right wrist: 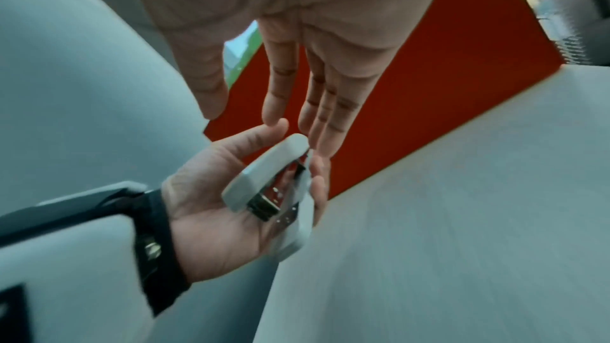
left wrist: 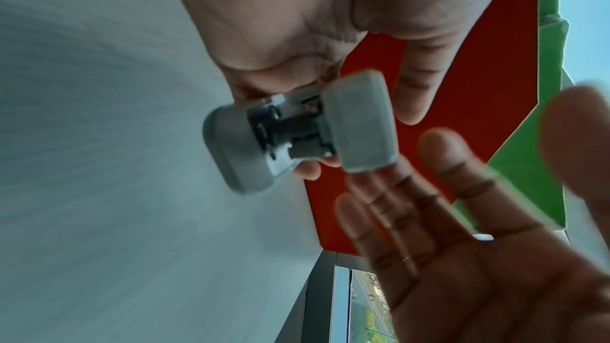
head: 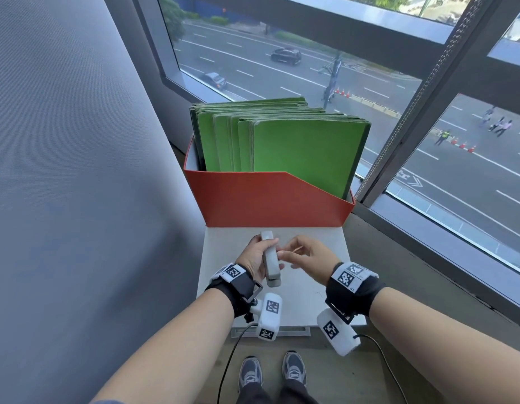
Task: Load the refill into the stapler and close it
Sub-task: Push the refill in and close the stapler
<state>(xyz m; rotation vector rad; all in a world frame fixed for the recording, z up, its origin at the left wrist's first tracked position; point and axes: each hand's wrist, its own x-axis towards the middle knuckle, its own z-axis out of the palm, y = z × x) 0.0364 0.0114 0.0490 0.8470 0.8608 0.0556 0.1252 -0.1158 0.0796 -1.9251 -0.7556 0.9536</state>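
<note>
My left hand (head: 254,255) grips a grey stapler (head: 270,260) above the white table, its long side pointing away from me. In the wrist views the stapler (left wrist: 359,124) (right wrist: 264,174) shows its grey top and base a little apart, with the metal magazine between them. The left thumb lies on one side and the fingers curl round the other. My right hand (head: 308,253) hovers just right of the stapler, fingers straight, their tips near its front end (right wrist: 317,140). I see nothing held in the right hand. No refill strip shows plainly in any view.
A red file box (head: 267,199) full of green folders (head: 296,147) stands at the back of the small white table (head: 311,287). A grey blind (head: 78,170) hangs close on the left. Window frames run along the right.
</note>
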